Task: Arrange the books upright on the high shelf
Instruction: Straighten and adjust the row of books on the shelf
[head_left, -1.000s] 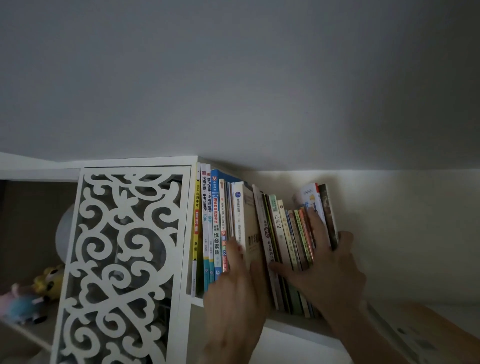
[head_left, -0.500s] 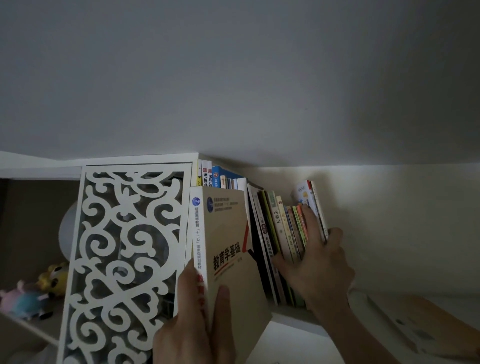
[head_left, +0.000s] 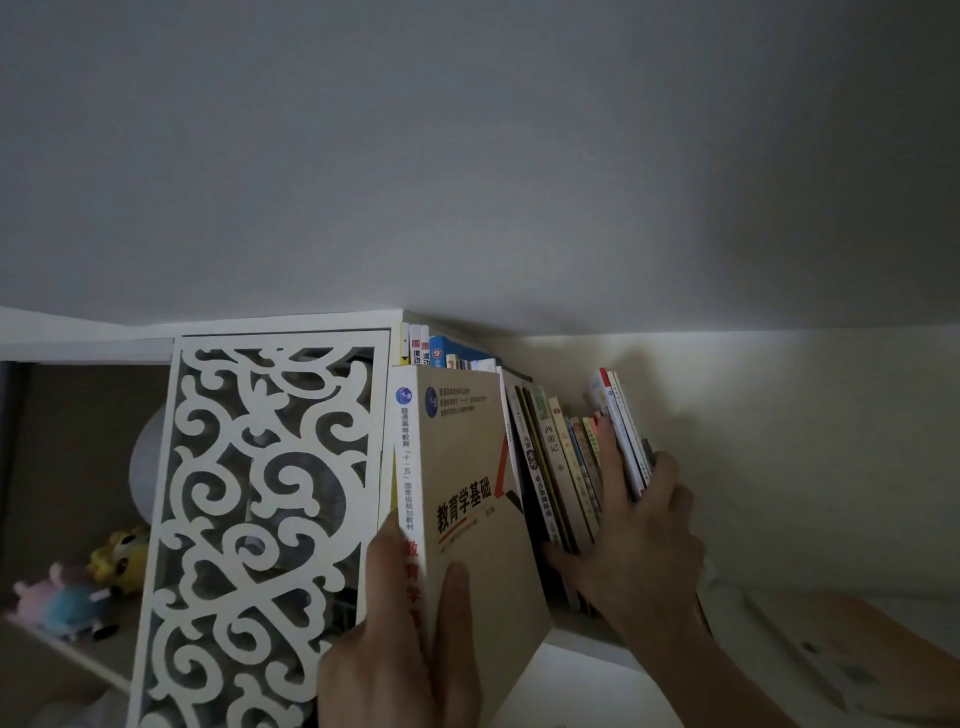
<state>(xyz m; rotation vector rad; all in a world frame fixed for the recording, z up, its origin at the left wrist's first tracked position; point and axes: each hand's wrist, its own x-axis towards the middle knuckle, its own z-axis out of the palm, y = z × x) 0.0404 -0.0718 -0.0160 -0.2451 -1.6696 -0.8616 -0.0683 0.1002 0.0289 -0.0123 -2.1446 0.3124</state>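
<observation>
With my left hand (head_left: 400, 654) now gripping the tan textbook (head_left: 467, 499), drawn clear of the row since a second ago, and my right hand (head_left: 631, 525) bracing the leaning books (head_left: 566, 467) open-fingered on the high shelf (head_left: 582, 636), I am freeing a gap for reinsertion.

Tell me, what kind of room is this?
Probably a home bedroom or study: a row of books on a high white shelf near the ceiling, a carved white fretwork panel, and plush toys in the next cubby.
</observation>
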